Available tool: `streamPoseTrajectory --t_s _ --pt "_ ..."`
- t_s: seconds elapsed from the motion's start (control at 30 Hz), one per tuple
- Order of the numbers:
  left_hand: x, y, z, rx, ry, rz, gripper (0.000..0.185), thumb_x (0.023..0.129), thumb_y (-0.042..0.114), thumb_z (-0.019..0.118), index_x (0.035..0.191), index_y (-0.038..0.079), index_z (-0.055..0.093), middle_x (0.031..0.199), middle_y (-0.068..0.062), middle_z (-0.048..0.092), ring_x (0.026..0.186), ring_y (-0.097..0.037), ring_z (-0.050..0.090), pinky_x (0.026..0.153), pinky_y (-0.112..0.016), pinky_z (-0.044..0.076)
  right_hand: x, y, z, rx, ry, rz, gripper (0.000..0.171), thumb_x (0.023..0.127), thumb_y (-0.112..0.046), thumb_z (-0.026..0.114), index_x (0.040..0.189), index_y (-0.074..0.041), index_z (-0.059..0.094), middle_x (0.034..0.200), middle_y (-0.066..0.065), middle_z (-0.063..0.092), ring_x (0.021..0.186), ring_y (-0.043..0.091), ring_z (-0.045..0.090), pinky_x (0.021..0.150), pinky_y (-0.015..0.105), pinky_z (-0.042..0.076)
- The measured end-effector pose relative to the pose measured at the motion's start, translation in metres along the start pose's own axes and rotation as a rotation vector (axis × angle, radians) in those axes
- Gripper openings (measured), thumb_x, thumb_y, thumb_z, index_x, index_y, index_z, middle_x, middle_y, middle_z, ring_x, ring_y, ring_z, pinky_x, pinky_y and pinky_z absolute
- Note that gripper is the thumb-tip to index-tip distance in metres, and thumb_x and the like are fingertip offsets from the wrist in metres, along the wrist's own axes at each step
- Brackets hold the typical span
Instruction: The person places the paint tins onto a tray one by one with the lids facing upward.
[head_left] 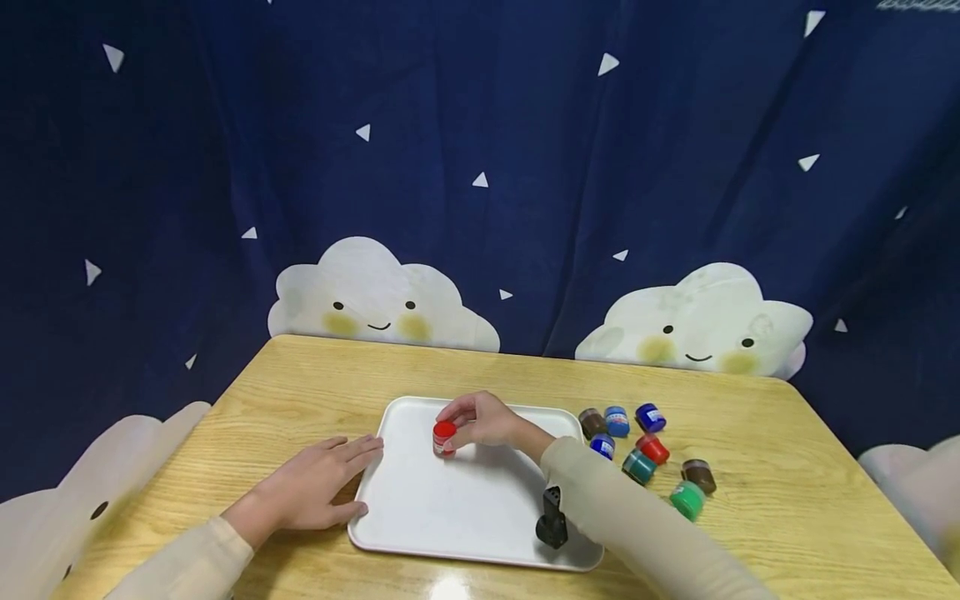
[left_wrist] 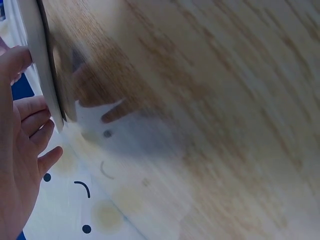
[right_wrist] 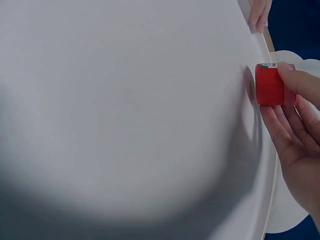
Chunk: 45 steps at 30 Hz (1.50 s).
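Observation:
A white tray lies on the wooden table. On the tray stands a small red-capped paint jar, and my right hand pinches it from the right with curled fingers. In the right wrist view the red jar stands on the tray with my fingers around it. My left hand lies flat on the table with its fingertips against the tray's left edge. In the left wrist view its fingers touch the tray rim.
Several small paint jars sit on the table right of the tray: blue, brown, green, red and teal. A dark blue curtain with cloud shapes hangs behind the table.

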<state>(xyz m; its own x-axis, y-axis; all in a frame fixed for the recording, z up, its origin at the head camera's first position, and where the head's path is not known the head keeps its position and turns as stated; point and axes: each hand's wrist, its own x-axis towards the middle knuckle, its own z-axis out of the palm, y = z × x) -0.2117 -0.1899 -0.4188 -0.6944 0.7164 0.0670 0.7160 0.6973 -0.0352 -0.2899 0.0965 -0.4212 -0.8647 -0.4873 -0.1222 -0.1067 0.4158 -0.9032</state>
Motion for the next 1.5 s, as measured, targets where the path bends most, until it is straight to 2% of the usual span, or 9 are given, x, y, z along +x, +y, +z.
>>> streamPoseTrajectory --t_s 0.13,0.3,0.43,0.67,0.93,1.13,1.5 --pt "0.0 0.0 -0.001 -0.001 0.003 0.002 0.068 0.085 0.044 0.063 0.138 0.004 0.05 0.144 -0.01 0.051 0.131 -0.024 0.052 0.106 -0.045 0.045 0.001 0.0 0.005 -0.019 0.012 -0.01 0.036 0.071 -0.002 0.08 0.105 0.0 0.069 0.101 0.015 0.073 0.083 0.007 0.066 0.074 0.016 0.054" --pt "0.0 0.0 -0.001 -0.007 -0.003 0.004 0.067 0.086 0.044 0.062 0.138 0.004 0.05 0.145 -0.01 0.051 0.132 -0.024 0.051 0.106 -0.046 0.045 0.002 -0.002 0.008 -0.003 0.013 -0.009 0.037 0.07 0.001 0.08 0.105 0.001 0.069 0.102 0.016 0.072 0.085 0.008 0.066 0.08 0.019 0.056" --pt "0.0 0.0 -0.001 -0.011 -0.011 -0.001 0.067 0.086 0.044 0.062 0.138 0.005 0.05 0.145 -0.009 0.05 0.132 -0.024 0.051 0.106 -0.046 0.045 0.003 -0.003 0.009 0.011 0.015 -0.02 0.038 0.07 0.003 0.079 0.106 0.004 0.068 0.103 0.018 0.071 0.089 0.012 0.067 0.084 0.023 0.058" --pt "0.0 -0.001 -0.001 -0.006 -0.004 -0.001 0.067 0.086 0.044 0.062 0.138 0.004 0.05 0.145 -0.009 0.051 0.132 -0.024 0.051 0.106 -0.046 0.045 0.002 -0.002 0.01 0.024 0.019 -0.055 0.039 0.069 0.007 0.078 0.107 0.006 0.067 0.105 0.023 0.07 0.093 0.022 0.071 0.084 0.025 0.059" --pt "0.0 -0.001 0.001 -0.003 -0.006 -0.001 0.067 0.086 0.044 0.062 0.139 0.005 0.049 0.145 -0.009 0.05 0.133 -0.023 0.05 0.106 -0.046 0.045 -0.003 -0.001 0.01 -0.026 0.014 -0.081 0.044 0.069 0.006 0.079 0.111 0.004 0.067 0.11 0.02 0.069 0.095 0.02 0.07 0.084 0.023 0.058" --pt "0.0 0.0 0.001 0.001 0.009 0.007 0.066 0.085 0.043 0.063 0.137 0.004 0.051 0.144 -0.009 0.052 0.132 -0.023 0.051 0.106 -0.045 0.045 -0.01 -0.005 0.004 -0.067 0.03 -0.107 0.044 0.071 0.004 0.078 0.113 0.005 0.065 0.111 0.02 0.069 0.101 0.026 0.068 0.087 0.026 0.058" --pt "-0.001 0.001 -0.001 -0.025 -0.004 -0.004 0.066 0.086 0.042 0.063 0.138 0.004 0.05 0.145 -0.01 0.051 0.134 -0.024 0.05 0.107 -0.047 0.044 -0.037 0.001 -0.023 -0.169 0.045 -0.114 0.039 0.074 -0.002 0.078 0.11 0.008 0.065 0.109 0.024 0.069 0.099 0.03 0.068 0.086 0.027 0.058"
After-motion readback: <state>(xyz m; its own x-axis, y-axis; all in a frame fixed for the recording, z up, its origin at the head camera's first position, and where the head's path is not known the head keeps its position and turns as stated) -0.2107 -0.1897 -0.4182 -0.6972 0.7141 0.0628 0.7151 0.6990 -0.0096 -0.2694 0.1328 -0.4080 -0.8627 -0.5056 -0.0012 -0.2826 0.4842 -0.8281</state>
